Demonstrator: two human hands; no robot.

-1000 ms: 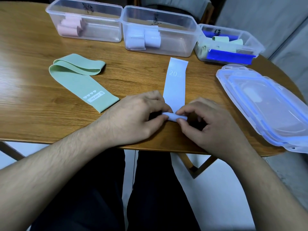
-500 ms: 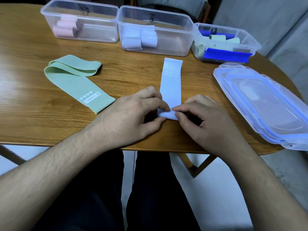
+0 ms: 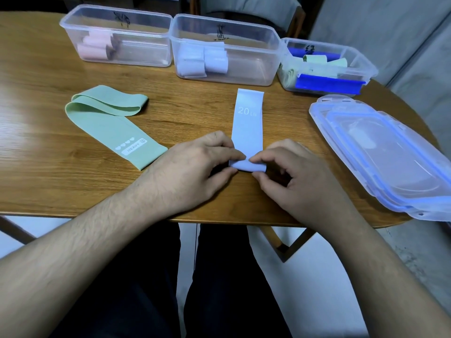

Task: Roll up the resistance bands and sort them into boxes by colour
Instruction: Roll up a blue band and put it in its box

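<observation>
Both hands work the near end of the lavender band (image 3: 248,125), which lies flat on the desk (image 3: 48,167) running away from the person, "20 LB" print up. Left hand (image 3: 195,174) pinches the left end of the small starter roll; right hand (image 3: 292,184) pinches the right end w/ thumb & forefinger.

To do this step well: keep the roll tight and square to the band's edges, both hands turning evenly, else it cones out. Keep light tension on the flat part so no slack gets wound in.

Green band (image 3: 109,123) lies folded to the left, not yet rolled. Middle box (image 3: 224,52) holds lavender rolls, prob. the target.

Hard to tell: how many turns the roll has, since fingers cover its ends. Black marks on the boxes unreadable. Lids (image 3: 380,152) cut off at right edge.
</observation>
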